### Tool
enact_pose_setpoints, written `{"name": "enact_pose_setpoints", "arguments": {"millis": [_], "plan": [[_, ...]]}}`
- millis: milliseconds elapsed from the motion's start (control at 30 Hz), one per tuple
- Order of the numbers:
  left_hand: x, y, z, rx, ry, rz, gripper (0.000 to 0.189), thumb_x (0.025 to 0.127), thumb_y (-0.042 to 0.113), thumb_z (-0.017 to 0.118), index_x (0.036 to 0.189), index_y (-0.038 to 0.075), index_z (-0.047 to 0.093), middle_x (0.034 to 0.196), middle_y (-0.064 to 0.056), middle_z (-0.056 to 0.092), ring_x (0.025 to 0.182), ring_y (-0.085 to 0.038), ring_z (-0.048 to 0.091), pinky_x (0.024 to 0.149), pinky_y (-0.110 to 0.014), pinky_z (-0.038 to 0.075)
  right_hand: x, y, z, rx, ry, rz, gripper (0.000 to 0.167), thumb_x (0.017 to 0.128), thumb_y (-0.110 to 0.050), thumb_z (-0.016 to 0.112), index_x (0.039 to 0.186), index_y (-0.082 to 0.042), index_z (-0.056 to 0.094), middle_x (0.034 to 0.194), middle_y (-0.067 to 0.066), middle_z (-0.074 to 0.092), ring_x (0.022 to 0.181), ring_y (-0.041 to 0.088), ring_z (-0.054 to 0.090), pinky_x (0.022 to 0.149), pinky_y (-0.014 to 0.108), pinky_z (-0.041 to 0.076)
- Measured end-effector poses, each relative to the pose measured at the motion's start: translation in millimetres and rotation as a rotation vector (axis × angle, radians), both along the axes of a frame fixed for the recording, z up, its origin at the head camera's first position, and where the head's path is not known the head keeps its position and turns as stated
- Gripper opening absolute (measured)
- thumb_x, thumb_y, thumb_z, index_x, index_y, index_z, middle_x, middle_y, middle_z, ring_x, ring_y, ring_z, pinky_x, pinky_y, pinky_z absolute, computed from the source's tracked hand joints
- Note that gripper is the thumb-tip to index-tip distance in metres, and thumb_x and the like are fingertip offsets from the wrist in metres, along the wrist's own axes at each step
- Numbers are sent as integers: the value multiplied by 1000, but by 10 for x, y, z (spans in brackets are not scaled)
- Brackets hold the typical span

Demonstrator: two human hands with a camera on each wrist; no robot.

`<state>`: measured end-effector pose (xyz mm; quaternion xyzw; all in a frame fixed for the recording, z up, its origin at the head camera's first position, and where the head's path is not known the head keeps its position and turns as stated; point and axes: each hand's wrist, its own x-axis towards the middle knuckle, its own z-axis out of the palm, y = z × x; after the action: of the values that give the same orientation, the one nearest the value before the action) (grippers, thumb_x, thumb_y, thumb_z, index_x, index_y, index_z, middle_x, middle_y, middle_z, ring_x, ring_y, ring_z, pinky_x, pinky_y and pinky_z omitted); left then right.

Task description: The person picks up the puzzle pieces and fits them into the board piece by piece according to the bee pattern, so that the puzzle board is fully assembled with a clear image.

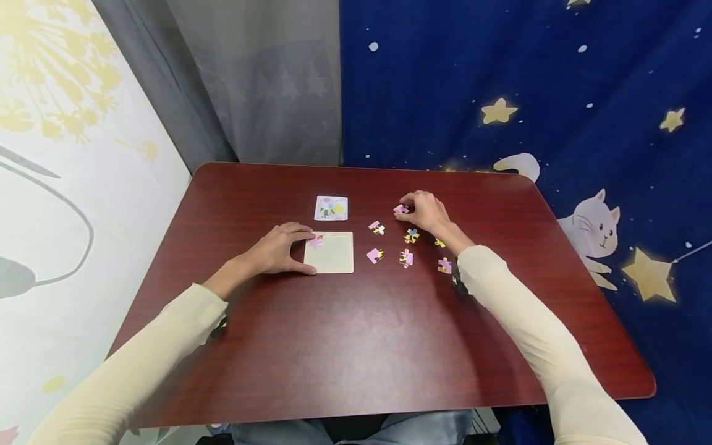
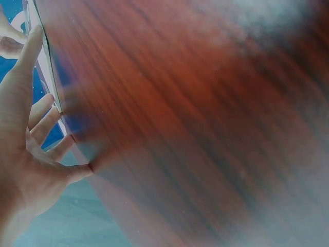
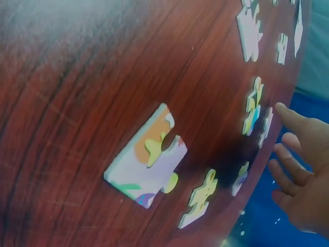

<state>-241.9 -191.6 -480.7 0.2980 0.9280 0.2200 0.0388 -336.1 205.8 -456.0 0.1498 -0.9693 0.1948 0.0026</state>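
Note:
A cream square puzzle tray [image 1: 329,253] lies flat on the table. My left hand [image 1: 283,250] rests at its left side, thumb at the lower left corner and fingers extended near the upper left. A pink puzzle piece [image 1: 316,240] sits in the tray's upper left corner, by those fingers. In the left wrist view, the left hand [image 2: 31,139] has spread, fairly straight fingers. Over on the right, my right hand [image 1: 425,210] pinches a pink puzzle piece [image 1: 400,209] between thumb and fingers. That puzzle piece [image 3: 266,127] is low at the table surface in the right wrist view.
Several loose puzzle pieces lie right of the tray, among them a yellow-and-blue one [image 1: 411,235] and a pink-and-orange one [image 3: 146,159]. Behind the tray is a picture card [image 1: 331,208]. A wall stands left of the brown table [image 1: 345,346]; curtains [image 1: 423,93] hang behind it.

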Motion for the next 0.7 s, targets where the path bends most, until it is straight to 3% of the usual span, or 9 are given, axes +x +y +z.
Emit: {"name": "enact_pose_setpoints", "arguments": {"millis": [233,533,700], "plan": [[-31,-7,-30,-12,7,4,96,72,64,89,147,11,60,149,-10,54,142,-31,42,119,-60,26,-35,68,-48,25,-62,-47,43,91,-36,82,125,-10,74,124,9,73,117,27,65,95,48,53],[-37,0,-23,-13,4,5,98,71,64,89,148,12,59,150,-9,53,144,-30,41,120,-62,23,-40,-4,-50,10,-65,10,31,95,-24,77,122,-9,75,112,9,76,106,24,68,93,45,52],[-29,0,-26,-16,-6,5,97,71,64,89,148,12,59,150,-9,53,144,-31,40,120,-61,24,-40,-40,-65,16,-73,29,30,96,-25,77,122,-10,76,110,9,75,103,24,68,91,44,53]]}}
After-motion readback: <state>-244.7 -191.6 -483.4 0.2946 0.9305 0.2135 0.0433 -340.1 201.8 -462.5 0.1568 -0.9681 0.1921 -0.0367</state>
